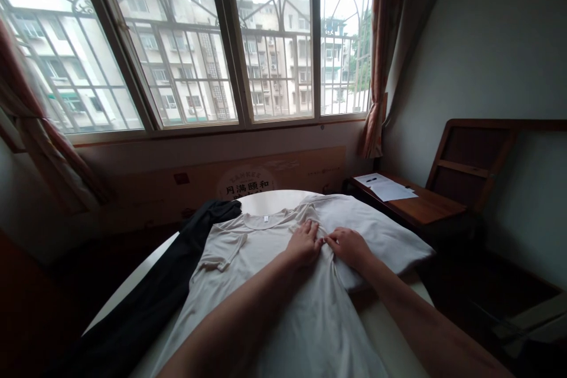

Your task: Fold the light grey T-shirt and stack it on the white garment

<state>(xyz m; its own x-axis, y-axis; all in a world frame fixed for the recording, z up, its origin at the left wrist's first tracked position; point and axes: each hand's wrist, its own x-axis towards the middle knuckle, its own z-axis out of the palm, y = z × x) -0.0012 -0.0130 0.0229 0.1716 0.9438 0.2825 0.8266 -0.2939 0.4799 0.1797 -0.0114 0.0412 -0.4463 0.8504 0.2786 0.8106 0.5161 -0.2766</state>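
A cream T-shirt (266, 248) lies spread on a white round table (274, 198), its neckline with a small label at the far end. My left hand (305, 243) rests on the shirt near its right shoulder, fingers stretched out over the fabric. Close beside it, my right hand (351, 248) pinches the shirt's right sleeve edge between thumb and fingers. Under and beyond that sleeve sits a folded white garment (376, 227). Along the shirt's left side runs a black garment (163, 283), which hangs toward the near edge.
At the right stands a wooden side table (436, 208) bearing white papers (392, 190) and a pen. A wooden chair back (472, 156) leans near the wall. Behind the table are a printed cardboard box (310, 168), barred windows and tied curtains (376, 94).
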